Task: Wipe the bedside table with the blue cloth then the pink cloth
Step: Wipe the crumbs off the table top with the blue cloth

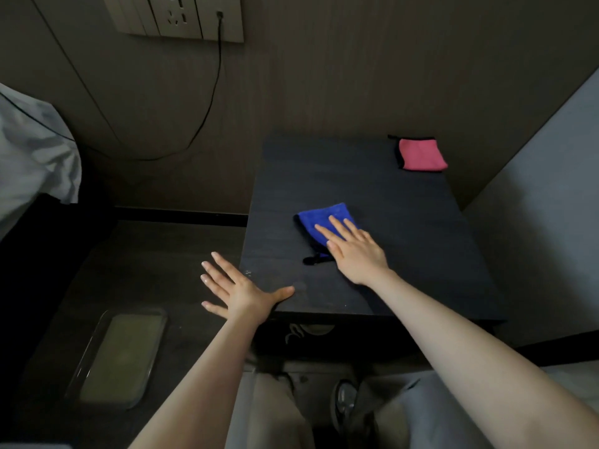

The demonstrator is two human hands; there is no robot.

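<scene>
Right hand [356, 254] flat on the blue cloth [324, 222], fingers [337, 226] straight and a little apart, pressing the cloth against the dark tabletop [405, 238]. Blue cloth folded, spread out ahead of and under the fingertips, near the middle of the tabletop; black edging along its left side and a small black hanging loop [314, 260] trailing out just left of the palm, beside the thumb.

Left hand [241, 294] open at the near left corner of the tabletop, fingers [215, 270] straight and spread wide, reaching out past the left edge over the floor; thumb resting on the tabletop near the corner. Nothing held.

Pink cloth [421, 154] folded, black-edged, lying well beyond the right fingertips at the far right corner of the tabletop, apart from the blue cloth and close to the wall.

Beyond the left fingers, on the dark panelled wall, a pale socket plate [181, 17] with a black cable [214, 92] plugged in, drooping down and curving off to the left. White bedding [35, 157] far to the left of the left hand. Below the left forearm, a clear rectangular tray [120, 358] on the dark floor. Grey trouser legs and a shoe [345, 396] visible between the two forearms.
</scene>
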